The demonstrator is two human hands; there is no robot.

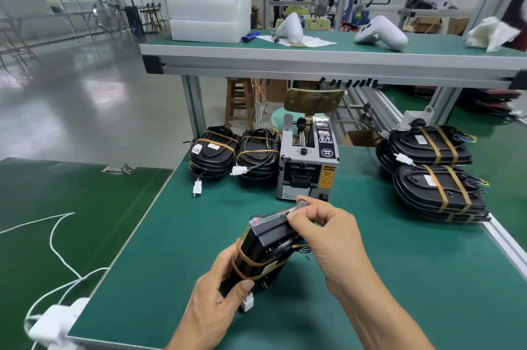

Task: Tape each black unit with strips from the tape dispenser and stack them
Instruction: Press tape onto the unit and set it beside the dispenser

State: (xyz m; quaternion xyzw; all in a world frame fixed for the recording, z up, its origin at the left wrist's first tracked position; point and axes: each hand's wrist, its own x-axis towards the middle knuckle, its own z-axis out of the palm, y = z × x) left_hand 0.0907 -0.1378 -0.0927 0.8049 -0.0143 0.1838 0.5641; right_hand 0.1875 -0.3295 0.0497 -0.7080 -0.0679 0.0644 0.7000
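Black plastic unit with rubber band (266, 249) held tilted above green mat (171, 249), long axis toward grey tape dispenser (308, 161); left hand (219, 304) grips near end, right hand (328, 232) pinches clear tape strip (273, 214) on far end.

Not much is readable here tbh. The tape dispenser (308, 161) in the middle of the frame has a yellow warning sticker (328, 176) on its front with "CAUTION" at the top, smaller print under it too tiny to read. There's a round black badge (327, 152) above that, looks like "SEMI". White labels on the black units are just blur.
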